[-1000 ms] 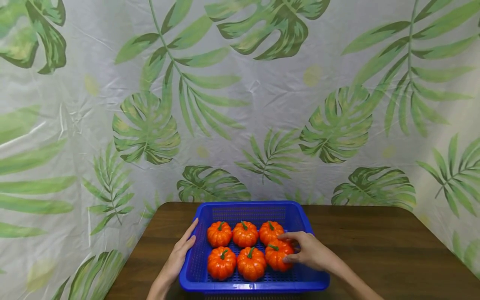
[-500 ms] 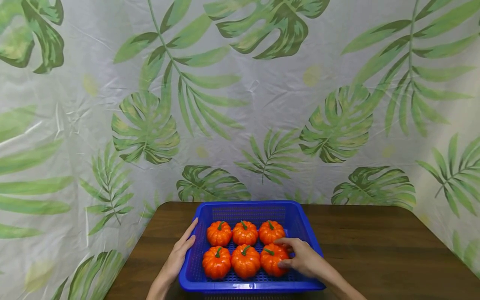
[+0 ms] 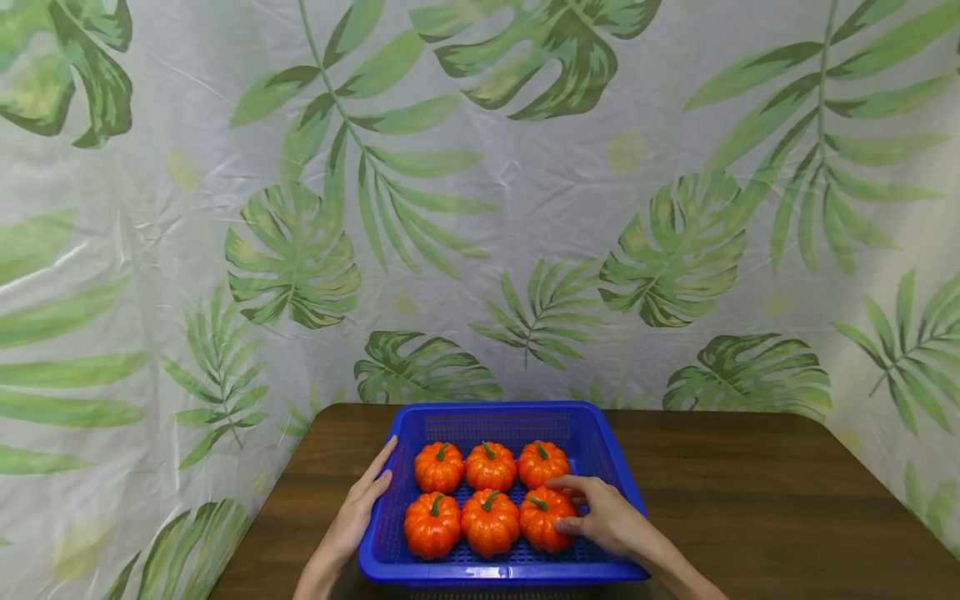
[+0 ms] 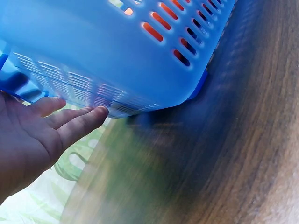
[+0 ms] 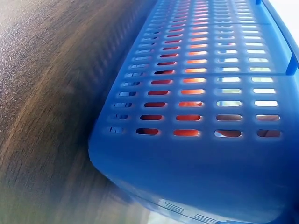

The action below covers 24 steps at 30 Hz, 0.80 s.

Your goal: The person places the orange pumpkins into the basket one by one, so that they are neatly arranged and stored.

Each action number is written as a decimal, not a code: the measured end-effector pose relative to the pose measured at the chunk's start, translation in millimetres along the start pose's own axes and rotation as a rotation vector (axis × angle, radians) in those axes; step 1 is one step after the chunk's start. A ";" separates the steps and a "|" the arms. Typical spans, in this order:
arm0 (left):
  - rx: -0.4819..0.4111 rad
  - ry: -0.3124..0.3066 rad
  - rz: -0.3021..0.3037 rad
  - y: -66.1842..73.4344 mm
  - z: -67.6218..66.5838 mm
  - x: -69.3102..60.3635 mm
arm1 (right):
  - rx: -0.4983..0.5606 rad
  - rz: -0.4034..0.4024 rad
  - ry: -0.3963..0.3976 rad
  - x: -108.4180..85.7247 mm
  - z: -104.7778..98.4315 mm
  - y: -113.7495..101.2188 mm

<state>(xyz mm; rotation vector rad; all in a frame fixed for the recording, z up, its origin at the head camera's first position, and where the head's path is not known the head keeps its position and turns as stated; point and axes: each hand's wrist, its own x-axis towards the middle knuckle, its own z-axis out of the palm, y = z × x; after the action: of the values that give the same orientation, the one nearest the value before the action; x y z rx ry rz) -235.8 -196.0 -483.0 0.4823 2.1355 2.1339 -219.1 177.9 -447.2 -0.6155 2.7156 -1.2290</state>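
Observation:
A blue plastic basket (image 3: 510,572) with slotted walls holds orange pumpkins in two rows of three. My right hand (image 3: 607,517) reaches over the right wall and grips the front-right pumpkin (image 3: 542,527), thumb on its near side and fingers on its far side. Beside it are the front-middle pumpkin (image 3: 490,527) and the front-left pumpkin (image 3: 432,529). My left hand (image 3: 351,517) rests against the basket's left side; in the left wrist view its fingers (image 4: 79,127) lie straight along the outer wall (image 4: 107,60). The right wrist view shows the outer wall (image 5: 187,163), with the right hand hidden.
The back row has a left pumpkin (image 3: 438,467), a middle pumpkin (image 3: 491,468) and a right pumpkin (image 3: 542,464). The basket stands on a dark wooden table (image 3: 750,492). A leaf-patterned curtain (image 3: 540,208) hangs behind the table.
My right hand has moved left and slightly nearer with the front-right pumpkin. The other front pumpkins have shifted left too, straightening the row. The left hand and back row have stayed put.

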 end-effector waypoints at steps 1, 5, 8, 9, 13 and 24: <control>0.002 -0.002 0.000 0.1 -0.2 0.0 | -0.004 0.000 0.003 0.0 0.3 0.2; 0.000 -0.021 -0.005 0.4 -1.1 0.2 | -0.025 -0.002 0.011 0.1 1.4 0.6; -0.005 -0.032 -0.010 1.0 -1.8 0.2 | -0.034 -0.010 0.016 0.4 2.0 0.7; -0.005 -0.034 -0.012 1.4 -2.0 0.1 | -0.034 -0.012 0.018 0.5 2.1 0.8; -0.001 -0.034 -0.011 0.6 -2.2 -0.2 | -0.036 -0.013 0.020 0.3 2.4 1.7; 0.005 -0.021 -0.006 0.1 -1.8 0.6 | -0.081 -0.002 0.068 -2.1 3.0 -1.6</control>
<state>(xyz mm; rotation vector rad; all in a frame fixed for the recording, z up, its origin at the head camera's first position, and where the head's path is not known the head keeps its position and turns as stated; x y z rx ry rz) -236.9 -197.5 -482.7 0.4963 2.1298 2.1113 -216.0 175.7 -448.2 -0.5955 2.8339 -1.1659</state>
